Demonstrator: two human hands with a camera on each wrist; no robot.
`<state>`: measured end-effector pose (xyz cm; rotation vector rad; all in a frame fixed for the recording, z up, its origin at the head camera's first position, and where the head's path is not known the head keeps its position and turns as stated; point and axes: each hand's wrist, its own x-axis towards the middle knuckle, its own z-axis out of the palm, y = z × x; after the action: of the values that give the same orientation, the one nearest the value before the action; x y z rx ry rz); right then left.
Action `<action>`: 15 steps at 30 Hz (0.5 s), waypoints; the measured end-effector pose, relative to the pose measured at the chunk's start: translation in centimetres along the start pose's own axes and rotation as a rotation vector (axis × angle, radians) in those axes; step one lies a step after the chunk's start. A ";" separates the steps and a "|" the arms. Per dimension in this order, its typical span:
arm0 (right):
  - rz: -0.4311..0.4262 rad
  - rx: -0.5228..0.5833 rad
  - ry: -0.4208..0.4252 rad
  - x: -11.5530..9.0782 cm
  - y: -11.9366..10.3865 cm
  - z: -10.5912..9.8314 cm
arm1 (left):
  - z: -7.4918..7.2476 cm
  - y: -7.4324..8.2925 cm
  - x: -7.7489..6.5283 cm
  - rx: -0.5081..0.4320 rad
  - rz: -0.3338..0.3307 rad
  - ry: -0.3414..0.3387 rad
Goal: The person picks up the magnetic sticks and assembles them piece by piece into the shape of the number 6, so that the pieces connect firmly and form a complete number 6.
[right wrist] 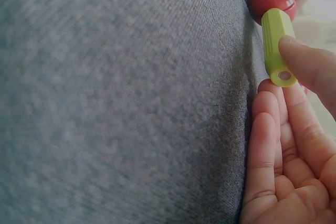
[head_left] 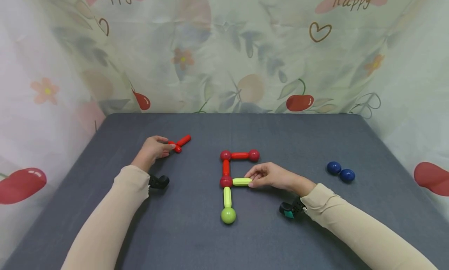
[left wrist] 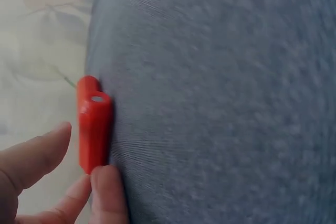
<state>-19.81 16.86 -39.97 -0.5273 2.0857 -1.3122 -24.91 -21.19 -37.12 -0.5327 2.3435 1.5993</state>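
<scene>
My left hand is at the far left of the table, its fingertips at the near end of a short red rod, which they seem to pinch. A second red rod lies against the first at an angle. My right hand pinches a yellow-green rod between thumb and fingers. The rod's far end touches a red ball, the middle joint of a flat figure. Above that joint, a red rod rises to a red ball; below it, another yellow-green rod leads to a green ball.
At the figure's top, a red rod runs right to another red ball. Two blue balls sit together at the right. A patterned curtain hangs behind and beside the grey table.
</scene>
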 end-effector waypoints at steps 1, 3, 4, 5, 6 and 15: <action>0.000 0.000 0.001 0.0 0.0 0.0 | 0.1 0.0 0.0 0.001 -0.002 -0.003; 0.000 -0.001 0.003 -0.1 0.0 0.0 | 0.3 -0.1 0.2 0.019 -0.001 -0.002; 0.000 -0.001 0.004 -0.1 0.0 0.0 | 0.4 0.0 0.1 0.035 0.003 0.001; 0.000 -0.001 0.004 -0.1 0.0 0.0 | 0.5 0.0 0.1 0.052 0.008 0.001; 0.001 -0.002 0.005 -0.1 0.0 0.0 | 0.6 0.1 0.0 0.074 0.004 -0.004; 0.003 -0.005 0.013 -0.2 0.0 0.1 | 1.2 0.6 0.5 0.206 -0.034 0.032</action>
<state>-19.64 16.89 -39.92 -0.5190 2.0997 -1.3125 -25.63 -20.01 -37.27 -0.5528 2.4715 1.3236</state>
